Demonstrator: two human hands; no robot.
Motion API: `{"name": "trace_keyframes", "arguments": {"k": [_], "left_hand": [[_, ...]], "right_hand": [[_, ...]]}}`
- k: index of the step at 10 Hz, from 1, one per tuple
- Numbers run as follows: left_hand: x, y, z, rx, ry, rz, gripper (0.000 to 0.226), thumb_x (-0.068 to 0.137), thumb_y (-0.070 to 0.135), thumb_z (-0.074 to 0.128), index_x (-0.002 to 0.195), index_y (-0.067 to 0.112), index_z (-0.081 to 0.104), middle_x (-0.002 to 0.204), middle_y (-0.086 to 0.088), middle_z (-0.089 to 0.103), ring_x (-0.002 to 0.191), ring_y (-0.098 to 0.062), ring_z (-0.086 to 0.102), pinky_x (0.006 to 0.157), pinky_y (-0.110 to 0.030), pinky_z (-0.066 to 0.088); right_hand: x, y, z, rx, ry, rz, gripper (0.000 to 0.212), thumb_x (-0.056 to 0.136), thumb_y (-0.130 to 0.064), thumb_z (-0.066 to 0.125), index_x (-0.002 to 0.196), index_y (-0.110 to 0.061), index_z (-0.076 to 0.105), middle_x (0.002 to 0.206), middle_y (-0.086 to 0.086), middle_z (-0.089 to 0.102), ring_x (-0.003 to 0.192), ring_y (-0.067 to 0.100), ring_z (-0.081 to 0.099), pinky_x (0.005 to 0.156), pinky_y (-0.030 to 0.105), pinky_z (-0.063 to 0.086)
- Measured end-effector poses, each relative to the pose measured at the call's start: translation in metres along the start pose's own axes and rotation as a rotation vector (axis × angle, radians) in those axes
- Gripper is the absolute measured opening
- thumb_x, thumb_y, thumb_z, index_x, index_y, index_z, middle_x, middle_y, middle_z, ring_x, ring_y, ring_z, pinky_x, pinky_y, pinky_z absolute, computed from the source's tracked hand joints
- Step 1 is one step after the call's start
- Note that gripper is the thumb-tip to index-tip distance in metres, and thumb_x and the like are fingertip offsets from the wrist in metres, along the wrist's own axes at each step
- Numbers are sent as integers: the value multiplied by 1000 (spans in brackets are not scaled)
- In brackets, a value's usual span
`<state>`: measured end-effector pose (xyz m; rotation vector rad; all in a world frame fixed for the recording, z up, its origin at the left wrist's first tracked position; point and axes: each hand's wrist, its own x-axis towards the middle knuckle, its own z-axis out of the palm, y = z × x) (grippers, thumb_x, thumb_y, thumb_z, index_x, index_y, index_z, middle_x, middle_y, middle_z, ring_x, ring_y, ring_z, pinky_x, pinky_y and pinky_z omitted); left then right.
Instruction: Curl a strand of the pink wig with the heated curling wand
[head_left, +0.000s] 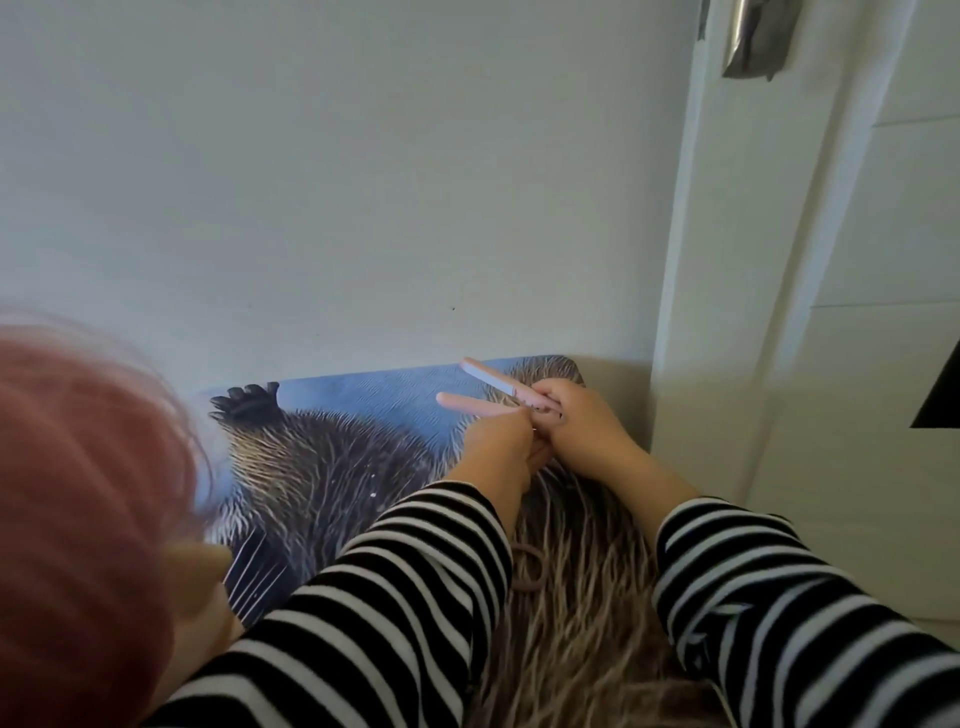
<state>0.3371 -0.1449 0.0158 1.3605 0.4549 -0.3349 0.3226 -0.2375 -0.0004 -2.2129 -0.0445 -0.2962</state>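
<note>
Head view. Pale blank wall behind; white panelled door at right with a metal handle near the top edge. Below, a mat printed with a spiny brown animal on blue, lying flat against the wall's foot.

Pink wig blurred and large at lower left, close to the camera, well apart from both hands. Beside its lower edge, a dark comb with pale teeth resting on the mat. Between the forearms, a dusty pink hair tie lying on the mat.

Toward the far right of the mat, a pink two-armed wand, arms splayed apart in a V pointing left, upper arm showing a pale inner plate. Right hand curled closed round the hinge end of the wand. Left hand touching the right, fingers bent in at the base of the lower arm; cannot tell whether gripping it or only resting there. Both arms in black-and-white striped sleeves, reaching forward from the bottom edge. No strand of hair visible between the wand's arms.
</note>
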Motion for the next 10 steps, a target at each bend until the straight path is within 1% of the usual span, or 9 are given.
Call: {"name": "trace_keyframes", "arguments": {"k": [2, 3, 4, 5, 6, 7, 8, 9, 10], "left_hand": [[10, 6, -7, 104, -26, -4, 26, 84, -1, 58, 109, -6, 60, 67, -14, 65, 39, -17, 63, 33, -23, 48], [11, 4, -10, 142, -64, -10, 27, 90, 3, 51, 115, -7, 56, 86, -19, 70, 69, -25, 70, 47, -25, 54], [17, 2, -10, 165, -61, -1, 25, 93, 2, 46, 114, -7, 55, 107, -20, 68, 71, -24, 67, 62, -25, 53], [19, 2, -9, 163, -53, -56, 31, 92, 0, 46, 122, -8, 53, 121, -19, 64, 101, -27, 67, 55, -22, 55], [20, 2, -9, 141, -48, -63, 39, 93, 1, 43, 130, -9, 45, 134, -21, 54, 120, -27, 56, 78, -26, 54], [26, 0, -9, 85, -68, -59, 37, 94, 1, 39, 129, -10, 45, 130, -23, 56, 117, -29, 58, 79, -29, 51], [17, 1, -11, 114, -49, -2, 37, 93, 2, 43, 128, -7, 47, 126, -22, 59, 111, -30, 62, 71, -29, 54], [15, -1, -12, 153, 8, 113, 41, 89, 8, 50, 129, 0, 47, 122, -19, 62, 97, -27, 68, 48, -25, 51], [6, 1, -13, 97, 53, 46, 32, 91, 8, 46, 122, -1, 49, 104, -18, 68, 68, -24, 67, 36, -23, 49]], "right_hand": [[16, 12, 15, -68, -29, 4, 17, 81, -39, 54, 90, -26, 59, 83, -3, 64, 78, 20, 59, 67, 33, 43], [20, 17, 20, -99, -45, 9, 18, 81, -41, 54, 85, -23, 58, 80, -2, 62, 77, 21, 58, 69, 36, 45], [22, 19, 21, -112, -58, 19, 19, 82, -41, 53, 80, -22, 56, 77, -1, 62, 76, 23, 57, 68, 37, 44], [25, 21, 23, -167, -75, 9, 11, 83, -30, 52, 79, -19, 54, 77, 3, 62, 76, 27, 57, 68, 38, 43], [25, 18, 22, -249, -93, 24, 6, 83, -23, 50, 78, -21, 49, 79, 4, 60, 80, 31, 56, 67, 36, 41], [26, 18, 23, -286, -107, 5, 16, 85, -24, 49, 71, -25, 41, 87, 10, 62, 89, 32, 54, 69, 34, 36], [23, 13, 21, -239, -122, -6, 14, 86, -23, 49, 98, -22, 56, 109, 14, 64, 102, 34, 56, 83, 40, 44], [19, 9, 16, -198, -138, -51, 31, 88, -22, 46, 118, -18, 53, 125, 16, 59, 106, 29, 55, 86, 34, 41], [7, 2, 10, -132, -114, -4, 38, 87, -17, 45, 124, -19, 51, 139, 12, 51, 118, 24, 50, 93, 32, 36]]}}
